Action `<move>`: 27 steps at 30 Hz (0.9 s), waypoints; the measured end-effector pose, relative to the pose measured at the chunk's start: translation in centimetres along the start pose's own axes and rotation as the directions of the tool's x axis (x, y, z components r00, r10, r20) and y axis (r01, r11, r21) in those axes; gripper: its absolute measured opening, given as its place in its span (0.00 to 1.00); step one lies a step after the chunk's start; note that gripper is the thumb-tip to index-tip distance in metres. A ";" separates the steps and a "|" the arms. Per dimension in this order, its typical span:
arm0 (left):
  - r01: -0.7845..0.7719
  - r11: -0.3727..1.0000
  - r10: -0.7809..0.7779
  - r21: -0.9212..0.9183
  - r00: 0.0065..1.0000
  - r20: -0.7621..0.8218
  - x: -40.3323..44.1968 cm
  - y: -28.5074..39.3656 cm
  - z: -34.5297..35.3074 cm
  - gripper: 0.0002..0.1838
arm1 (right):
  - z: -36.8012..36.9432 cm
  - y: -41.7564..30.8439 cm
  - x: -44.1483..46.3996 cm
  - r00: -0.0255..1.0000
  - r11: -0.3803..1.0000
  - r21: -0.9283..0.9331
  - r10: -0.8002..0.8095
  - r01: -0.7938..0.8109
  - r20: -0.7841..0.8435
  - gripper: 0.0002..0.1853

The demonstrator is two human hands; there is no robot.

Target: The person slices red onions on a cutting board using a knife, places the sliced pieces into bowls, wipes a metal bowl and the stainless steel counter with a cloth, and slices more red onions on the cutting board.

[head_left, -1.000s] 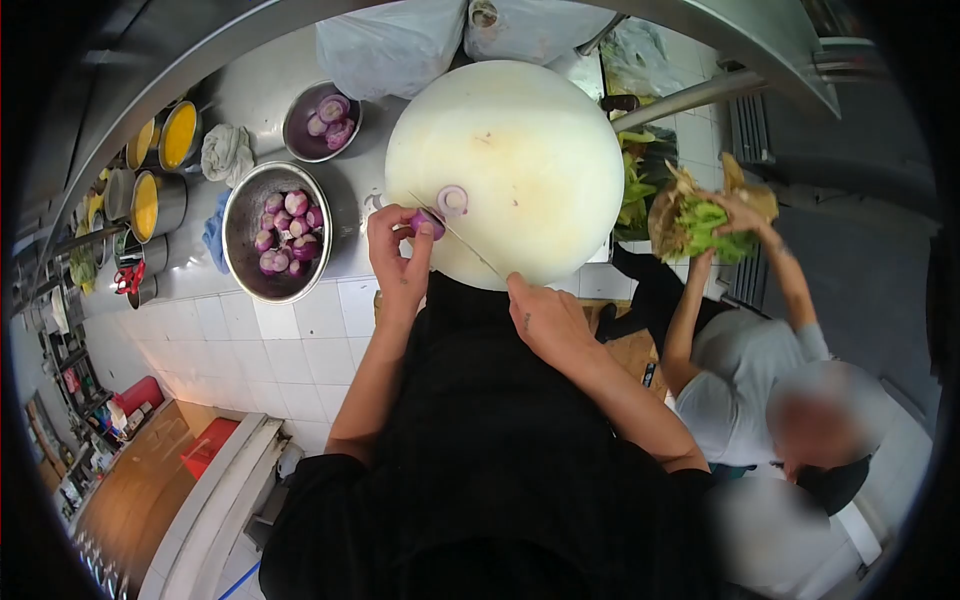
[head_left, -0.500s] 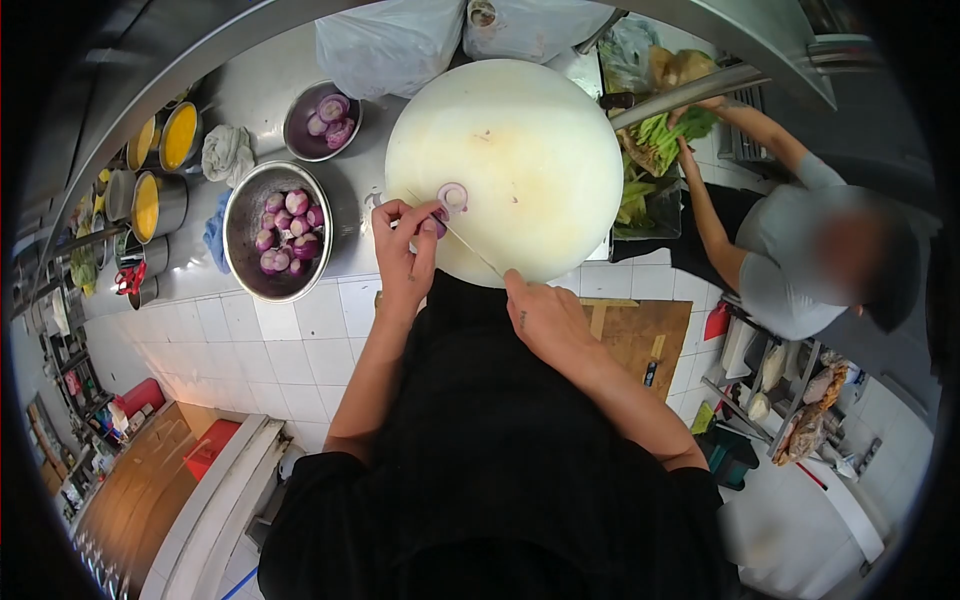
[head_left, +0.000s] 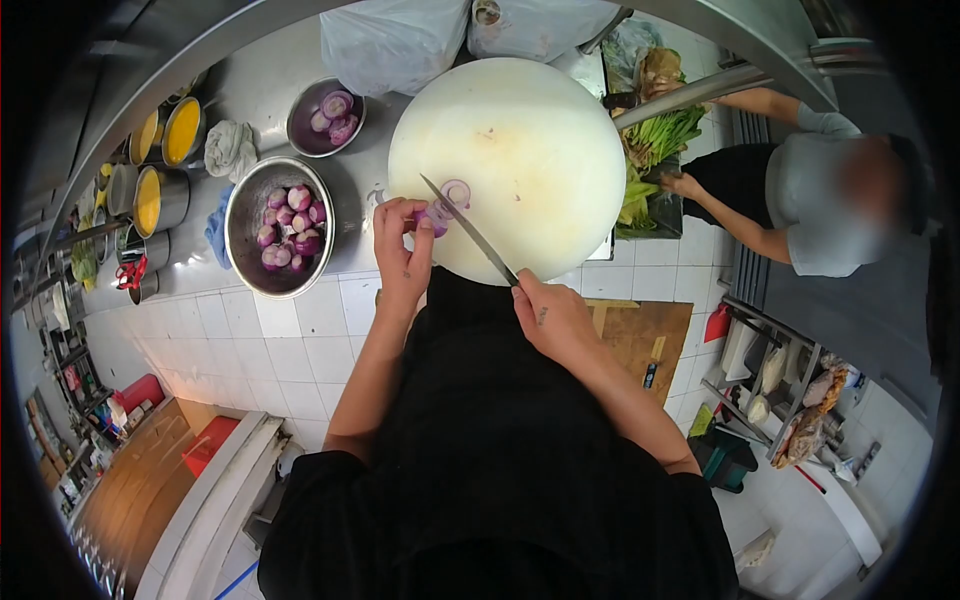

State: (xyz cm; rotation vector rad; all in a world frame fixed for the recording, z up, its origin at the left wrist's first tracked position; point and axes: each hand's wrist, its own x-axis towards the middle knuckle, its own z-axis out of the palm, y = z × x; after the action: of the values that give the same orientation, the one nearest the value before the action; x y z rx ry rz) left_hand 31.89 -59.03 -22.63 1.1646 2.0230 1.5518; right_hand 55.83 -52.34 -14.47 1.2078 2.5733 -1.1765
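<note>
My left hand is closed on a red onion near the left edge of the round white cutting board. In my right hand, at the board's near edge, is a knife. Its blade points up and left, lying right beside the onion with its flat side partly visible. An onion ring rests on the board just past the blade. To the left, a large steel bowl holds several peeled red onions. Sliced onion pieces lie in a smaller bowl.
White plastic bags stand behind the board. A co-worker at the right handles leafy greens over a dark crate. Pots of yellow liquid and a grey cloth are at the far left. A metal rail crosses the upper right.
The knife blade has turned from edge-on to showing its flat side, and the right hand shifted slightly right and down. The co-worker has leaned back, one hand lower at the crate.
</note>
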 end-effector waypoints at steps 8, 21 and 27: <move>0.003 1.000 -0.003 -0.007 1.000 -0.005 -0.1 -0.1 0.1 0.10 | -0.6 0.0 -0.1 1.000 1.000 0.010 -0.013 0.013 -0.016 0.06; -0.173 0.966 0.158 0.193 0.983 0.091 -0.1 0.3 -0.3 0.14 | 0.1 0.5 -0.4 0.990 0.987 -0.128 -0.113 0.102 -0.089 0.05; -0.052 0.994 0.053 -0.093 0.999 0.009 -0.8 -0.7 0.3 0.14 | -0.3 0.1 -0.6 0.984 0.989 -0.074 -0.138 0.130 -0.113 0.07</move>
State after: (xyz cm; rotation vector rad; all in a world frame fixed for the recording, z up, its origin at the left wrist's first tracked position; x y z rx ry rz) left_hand 32.29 -59.45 -23.55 1.1974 1.9061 1.6416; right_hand 56.42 -52.50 -14.14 1.1396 2.7958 -1.0632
